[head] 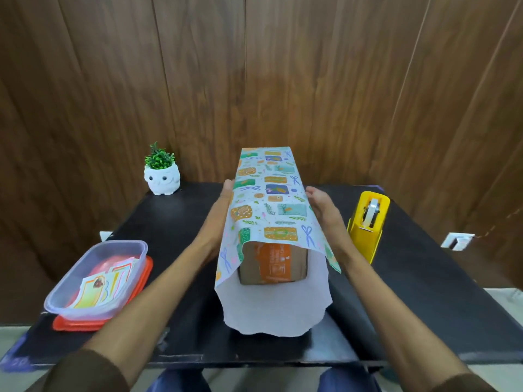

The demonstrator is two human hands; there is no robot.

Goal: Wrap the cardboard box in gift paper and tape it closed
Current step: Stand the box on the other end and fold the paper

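Wood panelling (254, 66) backs one black table (424, 278). At its middle we count one cardboard box (271, 264) lying under one sheet of gift paper (268, 199), which arches over it like a tunnel. Only the box's near end shows, and its orange print is too blurred to read.

We see two hands. The left hand (223, 205) and right hand (322, 205) lie flat against the paper's sides with fingers straight, gripping nothing. The left palm is partly hidden behind the sheet.

To the right stands one yellow tape dispenser (368, 222). To the left, one clear container (121, 242) of cards (104, 284) sits on one red lid (141, 281). One owl pot (162, 179) stands behind.
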